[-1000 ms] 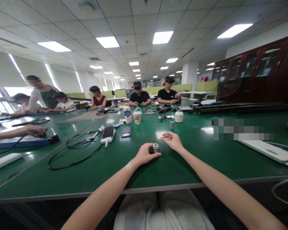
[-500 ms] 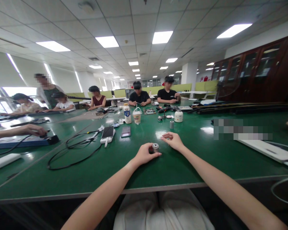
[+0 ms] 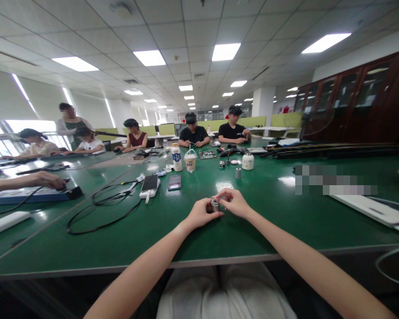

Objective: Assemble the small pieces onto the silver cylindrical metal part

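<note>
Take the metal cylinder (image 3: 215,206) between the person's hands as the clock's centre, with twelve straight away from the body. At far left, out at nine o'clock, a co-worker's hand (image 3: 49,180) rests at the end of a blue-edged power strip (image 3: 23,199), and a white bar (image 3: 7,224) lies nearer the edge of the view. Next comes a looping black cable (image 3: 83,231), also around nine. At ten, a phone (image 3: 150,182) lies on a white block, and just to its right is a small dark rectangle (image 3: 174,182). At eleven, well apart from the hands, a bottle (image 3: 176,159) with a blue and white label stands upright beside a clear handled cup (image 3: 190,161).

The left hand (image 3: 200,214) comes in from seven o'clock; its grip is narrow, curled about the metal cylinder, with fingers on the far left side and thumb along the near side. The cylinder is upright on the green worktop (image 3: 269,235). The right hand (image 3: 235,203) arrives from four o'clock, its grip narrow too, fingertips bent over the cylinder's top; whether they pinch anything small I cannot tell.

Small metal parts (image 3: 222,164) lie at twelve. Toward one, a second cylinder (image 3: 238,173) stands upright, with a rounded white jar (image 3: 248,161) just beyond it. At three, a long white device (image 3: 369,208) lies well apart.
</note>
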Demonstrator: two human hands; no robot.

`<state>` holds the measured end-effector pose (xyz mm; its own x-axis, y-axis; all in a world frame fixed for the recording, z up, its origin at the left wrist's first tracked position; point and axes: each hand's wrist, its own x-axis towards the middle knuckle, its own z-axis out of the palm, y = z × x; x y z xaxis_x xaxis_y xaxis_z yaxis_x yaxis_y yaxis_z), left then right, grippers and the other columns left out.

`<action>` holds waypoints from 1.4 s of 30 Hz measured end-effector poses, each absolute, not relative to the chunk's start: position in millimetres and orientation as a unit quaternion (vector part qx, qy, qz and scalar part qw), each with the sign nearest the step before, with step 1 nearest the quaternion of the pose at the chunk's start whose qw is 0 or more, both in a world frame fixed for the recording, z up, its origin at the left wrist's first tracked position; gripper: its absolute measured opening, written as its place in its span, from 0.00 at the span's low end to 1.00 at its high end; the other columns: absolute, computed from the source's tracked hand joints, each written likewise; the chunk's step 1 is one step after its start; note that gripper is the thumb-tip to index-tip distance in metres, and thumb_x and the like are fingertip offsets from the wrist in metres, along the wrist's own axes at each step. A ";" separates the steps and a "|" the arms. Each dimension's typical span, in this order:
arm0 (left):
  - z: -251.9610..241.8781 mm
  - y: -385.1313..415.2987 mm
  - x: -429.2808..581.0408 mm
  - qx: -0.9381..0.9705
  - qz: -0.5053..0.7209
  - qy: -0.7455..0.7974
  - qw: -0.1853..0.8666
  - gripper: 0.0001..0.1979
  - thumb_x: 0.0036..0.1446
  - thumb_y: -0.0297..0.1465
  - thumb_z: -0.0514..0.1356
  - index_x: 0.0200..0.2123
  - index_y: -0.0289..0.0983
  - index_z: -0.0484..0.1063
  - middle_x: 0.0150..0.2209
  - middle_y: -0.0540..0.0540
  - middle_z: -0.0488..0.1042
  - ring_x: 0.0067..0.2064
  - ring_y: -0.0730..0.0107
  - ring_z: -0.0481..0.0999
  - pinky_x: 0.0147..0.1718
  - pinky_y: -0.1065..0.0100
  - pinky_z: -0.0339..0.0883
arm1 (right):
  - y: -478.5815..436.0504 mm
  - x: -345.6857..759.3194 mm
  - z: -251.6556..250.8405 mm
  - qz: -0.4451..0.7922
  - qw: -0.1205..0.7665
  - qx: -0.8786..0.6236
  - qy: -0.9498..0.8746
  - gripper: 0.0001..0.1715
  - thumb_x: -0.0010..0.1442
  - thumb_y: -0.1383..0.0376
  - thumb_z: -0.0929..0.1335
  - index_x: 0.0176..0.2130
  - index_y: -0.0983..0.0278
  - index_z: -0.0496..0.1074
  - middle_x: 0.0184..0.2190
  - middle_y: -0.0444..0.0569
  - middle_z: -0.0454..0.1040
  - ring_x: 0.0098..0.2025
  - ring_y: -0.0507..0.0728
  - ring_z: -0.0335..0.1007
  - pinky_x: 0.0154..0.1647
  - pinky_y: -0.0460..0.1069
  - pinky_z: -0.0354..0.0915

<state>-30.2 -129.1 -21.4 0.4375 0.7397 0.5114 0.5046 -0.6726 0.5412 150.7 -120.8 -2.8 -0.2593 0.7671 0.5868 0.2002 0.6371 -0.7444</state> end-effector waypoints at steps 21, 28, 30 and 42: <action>-21.0 -129.3 -30.6 0.834 0.370 0.377 0.158 0.18 0.49 0.42 0.68 0.35 0.34 0.76 0.29 0.48 0.75 0.31 0.68 0.72 0.30 0.70 0.63 | -118.7 146.0 -7.6 0.322 0.543 -0.330 -0.702 0.19 0.53 0.54 0.72 0.38 0.63 0.72 0.22 0.45 0.77 0.17 0.50 0.65 0.13 0.43 0.60; -20.6 -130.0 -29.9 0.833 0.372 0.376 0.162 0.18 0.49 0.42 0.68 0.36 0.33 0.76 0.31 0.47 0.76 0.31 0.67 0.72 0.31 0.70 0.65 | -120.2 148.7 -5.7 0.318 0.549 -0.336 -0.696 0.20 0.52 0.54 0.72 0.40 0.63 0.69 0.31 0.49 0.79 0.18 0.50 0.68 0.14 0.43 0.64; -20.0 -130.5 -29.9 0.834 0.371 0.375 0.162 0.17 0.49 0.41 0.68 0.37 0.33 0.76 0.30 0.47 0.76 0.31 0.68 0.72 0.30 0.70 0.64 | -122.6 147.8 -5.5 0.320 0.535 -0.331 -0.709 0.21 0.50 0.55 0.73 0.40 0.64 0.70 0.33 0.50 0.80 0.17 0.48 0.65 0.14 0.43 0.63; -21.9 -129.2 -30.4 0.832 0.371 0.378 0.165 0.21 0.49 0.44 0.68 0.40 0.33 0.76 0.33 0.46 0.77 0.33 0.66 0.73 0.32 0.69 0.66 | -105.7 156.0 -10.0 0.246 0.585 -0.387 -0.669 0.19 0.51 0.51 0.73 0.34 0.64 0.72 0.32 0.52 0.80 0.15 0.48 0.61 0.12 0.44 0.57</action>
